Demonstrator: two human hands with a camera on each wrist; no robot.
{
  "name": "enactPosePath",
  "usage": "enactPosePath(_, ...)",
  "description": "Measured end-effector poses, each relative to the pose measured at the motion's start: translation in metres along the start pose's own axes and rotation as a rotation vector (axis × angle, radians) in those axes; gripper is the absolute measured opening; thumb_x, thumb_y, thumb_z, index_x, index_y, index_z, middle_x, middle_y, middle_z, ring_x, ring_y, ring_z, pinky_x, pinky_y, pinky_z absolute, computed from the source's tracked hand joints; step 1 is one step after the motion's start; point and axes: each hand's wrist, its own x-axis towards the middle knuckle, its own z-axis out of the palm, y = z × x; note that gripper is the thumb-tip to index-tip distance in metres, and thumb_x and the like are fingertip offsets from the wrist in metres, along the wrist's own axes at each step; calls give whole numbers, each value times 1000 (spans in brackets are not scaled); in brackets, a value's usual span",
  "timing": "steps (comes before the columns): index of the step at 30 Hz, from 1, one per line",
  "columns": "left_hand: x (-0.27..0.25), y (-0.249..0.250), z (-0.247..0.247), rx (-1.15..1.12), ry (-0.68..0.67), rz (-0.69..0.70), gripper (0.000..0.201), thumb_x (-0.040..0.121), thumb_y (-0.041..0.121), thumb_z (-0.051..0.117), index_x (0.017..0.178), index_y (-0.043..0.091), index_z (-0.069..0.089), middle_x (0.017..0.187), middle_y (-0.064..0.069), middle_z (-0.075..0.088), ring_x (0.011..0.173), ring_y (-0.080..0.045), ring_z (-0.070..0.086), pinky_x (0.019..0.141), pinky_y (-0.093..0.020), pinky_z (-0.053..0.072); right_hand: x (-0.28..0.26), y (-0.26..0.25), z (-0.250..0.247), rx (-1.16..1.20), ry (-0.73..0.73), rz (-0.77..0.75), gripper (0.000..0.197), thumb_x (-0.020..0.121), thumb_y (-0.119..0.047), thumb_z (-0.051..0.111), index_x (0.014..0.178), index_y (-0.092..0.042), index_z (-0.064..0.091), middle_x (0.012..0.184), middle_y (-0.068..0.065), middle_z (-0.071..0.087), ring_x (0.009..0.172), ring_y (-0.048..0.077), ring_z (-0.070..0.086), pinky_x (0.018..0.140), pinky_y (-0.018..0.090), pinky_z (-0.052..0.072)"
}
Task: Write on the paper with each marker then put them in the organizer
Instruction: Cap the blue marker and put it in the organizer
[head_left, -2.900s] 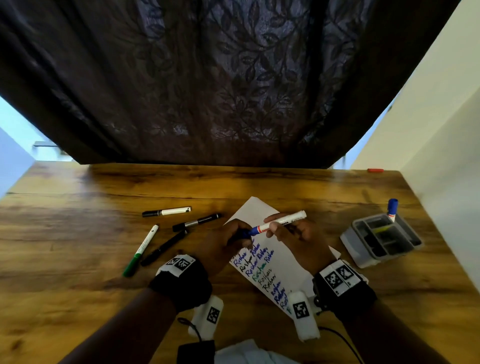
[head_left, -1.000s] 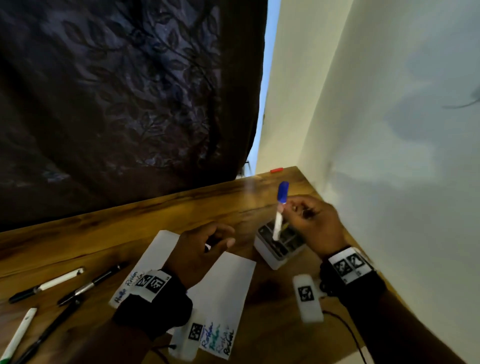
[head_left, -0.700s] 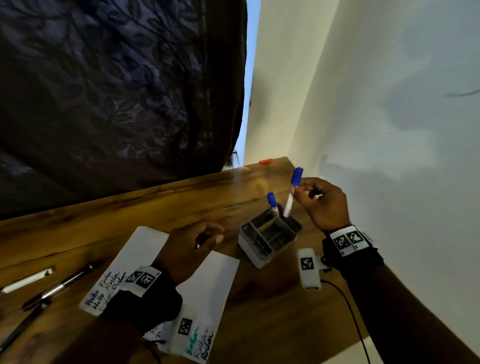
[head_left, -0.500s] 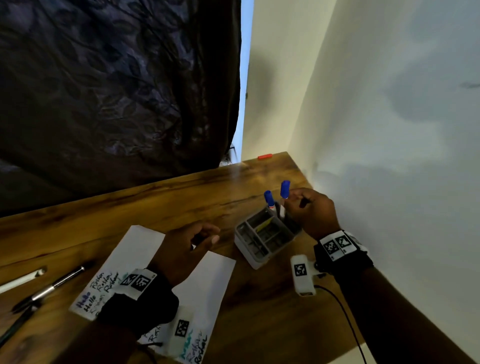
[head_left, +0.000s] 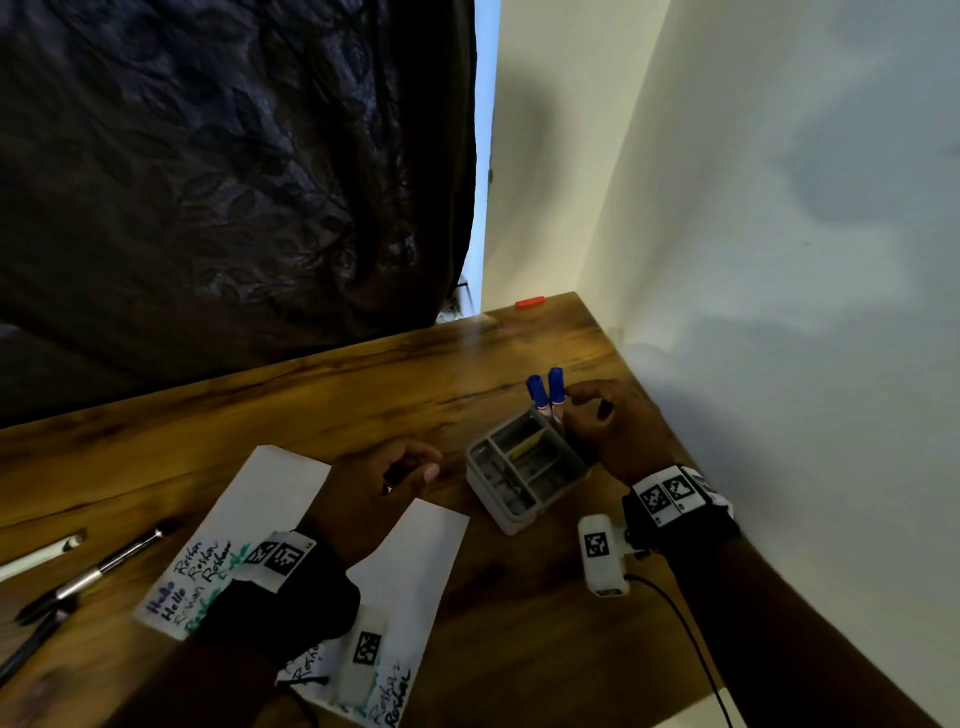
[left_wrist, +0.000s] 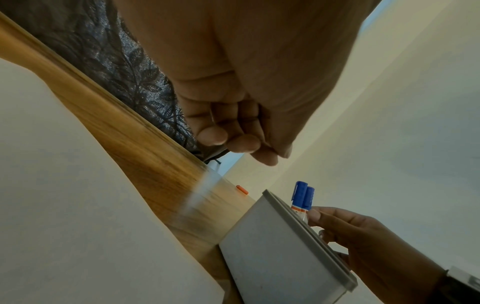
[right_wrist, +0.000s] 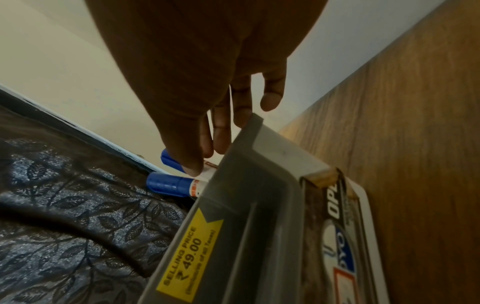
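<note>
Two blue-capped markers (head_left: 545, 391) stood upright, caps up, in the far corner of the grey organizer (head_left: 524, 470). The right hand (head_left: 610, 426) pinched one barrel; the left hand (head_left: 374, 486), loosely curled and empty, hovered over the paper (head_left: 249, 499) beside the organizer.

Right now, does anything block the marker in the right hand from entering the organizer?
Nothing visible does. The marker already stands in the organizer's far corner, close beside the other blue-capped marker, right hand on it.
</note>
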Motion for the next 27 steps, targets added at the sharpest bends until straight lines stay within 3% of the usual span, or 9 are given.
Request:
enactPosePath(4, -3, 0, -5, -3, 2, 20, 12, 92, 31, 63, 103, 31, 68, 92, 20, 67, 90, 8, 61, 69, -3, 45, -7, -13, -6, 49, 49, 68, 25, 83, -32, 75, 104, -22, 69, 96, -12, 60, 83, 13, 58, 73, 27, 53)
enactPosePath(7, -9, -1, -11, -10, 9, 22, 12, 92, 31, 63, 103, 31, 67, 91, 19, 68, 90, 7, 61, 69, -2, 44, -10, -25, -11, 68, 99, 72, 26, 82, -33, 75, 106, -27, 67, 105, -10, 62, 91, 13, 61, 81, 26, 50)
enactPosePath(9, -16, -2, -18, -5, 11, 13, 13, 92, 33, 62, 104, 31, 67, 89, 16, 69, 89, 6, 62, 70, -2, 43, -14, -37, -12, 45, 146, -19, 24, 81, -37, 75, 100, -38, 61, 107, -11, 64, 83, 6, 59, 75, 25, 51)
enactPosePath(11, -23, -4, -25, 3, 8, 4, 14, 93, 35, 60, 105, 32, 66, 87, 14, 70, 88, 5, 62, 69, -2, 43, -21, -56, -13, 7, 183, -126, 23, 80, -40, 74, 100, -38, 61, 106, -13, 64, 78, 1, 55, 71, 27, 51)
enactPosePath(14, -39, -10, -43, 36, 18, -29, 15, 93, 40, 58, 106, 36, 65, 84, 14, 70, 86, 5, 62, 69, -9, 45, -32, -99, -4, 7, 157, -222, 27, 82, -35, 75, 106, -27, 68, 98, -12, 60, 82, 9, 55, 72, 26, 47)
enactPosePath(16, -54, -19, -60, 53, 38, -51, 14, 94, 42, 57, 105, 37, 64, 83, 14, 70, 83, 5, 60, 66, -9, 42, -39, -128, 13, 33, 149, -317, 22, 81, -31, 77, 100, -25, 69, 95, -12, 60, 83, 14, 56, 72, 30, 47)
enactPosePath(21, -104, -59, -112, 76, 105, -140, 15, 96, 38, 55, 108, 36, 63, 81, 13, 69, 82, 6, 62, 66, -8, 46, -61, -190, 81, -29, -69, -454, 21, 85, -45, 70, 102, -33, 68, 102, -18, 58, 92, 4, 54, 82, 22, 45)
enactPosePath(24, -140, -88, -143, 80, 161, -206, 15, 95, 34, 57, 109, 33, 63, 84, 16, 68, 78, 6, 62, 71, -15, 50, -76, -223, 126, 13, -225, -520, 19, 86, -45, 68, 103, -36, 67, 99, -17, 62, 89, 3, 57, 81, 27, 51)
enactPosePath(27, -179, -118, -175, 106, 219, -275, 13, 95, 32, 58, 103, 42, 59, 82, 22, 63, 69, 14, 56, 63, -6, 44, -94, -259, 169, 59, -352, -644, 15, 87, -32, 71, 102, -31, 70, 95, -12, 62, 84, -1, 50, 77, 8, 42)
